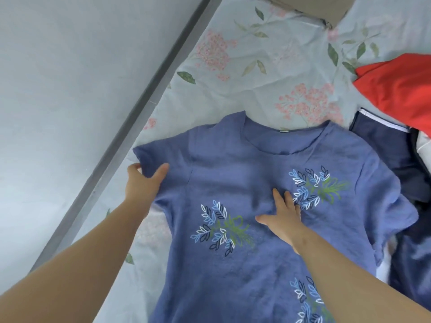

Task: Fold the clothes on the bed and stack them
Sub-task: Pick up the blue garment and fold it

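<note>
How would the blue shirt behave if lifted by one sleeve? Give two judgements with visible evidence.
Probably floppy: the blue shirt wrinkles beside the flat right hand. Likely light: the left hand pinches its sleeve with thumb and fingers alone.

Soft, even light (faint shadows on the shirt (233, 264)), edges slightly blurred.

Bed (256, 78) in pale floral sheet, grey rail (130, 136) along its left edge. Blue shirt (233, 173) spread flat, front up, near that edge. Navy garment (382, 145) and red garment (401, 89) bunched at right edge, touching; khaki fabric (310, 8) at far edge.
</note>
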A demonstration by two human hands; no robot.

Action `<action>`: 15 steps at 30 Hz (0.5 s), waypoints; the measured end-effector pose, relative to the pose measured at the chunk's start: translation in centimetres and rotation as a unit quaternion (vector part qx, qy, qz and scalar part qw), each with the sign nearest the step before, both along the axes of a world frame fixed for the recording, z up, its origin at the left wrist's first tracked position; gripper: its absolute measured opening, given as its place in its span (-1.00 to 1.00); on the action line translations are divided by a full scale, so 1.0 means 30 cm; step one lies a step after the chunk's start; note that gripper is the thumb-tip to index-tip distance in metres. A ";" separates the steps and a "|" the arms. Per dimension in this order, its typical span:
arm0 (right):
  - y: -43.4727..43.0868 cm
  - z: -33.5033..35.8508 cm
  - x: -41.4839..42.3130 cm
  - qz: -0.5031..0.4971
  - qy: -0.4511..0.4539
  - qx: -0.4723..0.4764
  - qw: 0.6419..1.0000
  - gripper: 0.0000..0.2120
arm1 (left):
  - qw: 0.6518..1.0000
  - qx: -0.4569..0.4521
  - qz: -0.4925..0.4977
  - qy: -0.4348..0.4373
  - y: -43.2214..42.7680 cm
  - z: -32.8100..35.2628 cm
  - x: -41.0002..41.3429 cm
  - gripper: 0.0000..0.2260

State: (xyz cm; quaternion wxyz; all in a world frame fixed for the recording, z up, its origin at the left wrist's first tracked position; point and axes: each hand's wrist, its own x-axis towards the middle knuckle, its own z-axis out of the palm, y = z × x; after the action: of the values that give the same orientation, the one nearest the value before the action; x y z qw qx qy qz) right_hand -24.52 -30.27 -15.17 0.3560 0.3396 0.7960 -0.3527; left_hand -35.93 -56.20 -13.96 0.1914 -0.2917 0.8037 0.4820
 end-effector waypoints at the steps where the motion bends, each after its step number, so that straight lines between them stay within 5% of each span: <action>1: 0.001 0.000 0.001 -0.003 0.002 -0.001 1.000 -0.17 | 0.999 0.008 -0.041 -0.008 0.014 -0.001 0.007 -0.29; 4: 0.007 0.000 0.005 -0.008 0.009 -0.017 1.000 -0.17 | 0.983 -0.095 -0.153 -0.010 0.021 -0.007 0.027 -0.20; 8: 0.031 0.010 0.017 -0.024 0.034 -0.057 0.998 -0.21 | 0.969 -0.200 -0.141 0.022 0.005 -0.005 0.039 -0.25; 11: 0.065 0.041 0.050 -0.042 0.097 -0.090 0.990 -0.27 | 0.907 -0.354 -0.223 0.031 0.083 -0.006 0.095 -0.28; 15: 0.179 0.081 0.135 -0.143 0.192 0.025 0.970 -0.62 | 0.847 -0.351 -0.365 0.162 0.280 -0.013 0.226 -0.37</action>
State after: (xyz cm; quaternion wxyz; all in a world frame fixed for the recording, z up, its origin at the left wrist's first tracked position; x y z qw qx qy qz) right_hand -20.46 -24.92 -12.75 0.1332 0.3847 0.8011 -0.4386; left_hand -29.15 -47.80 -14.36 0.1050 0.0573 0.9874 0.1031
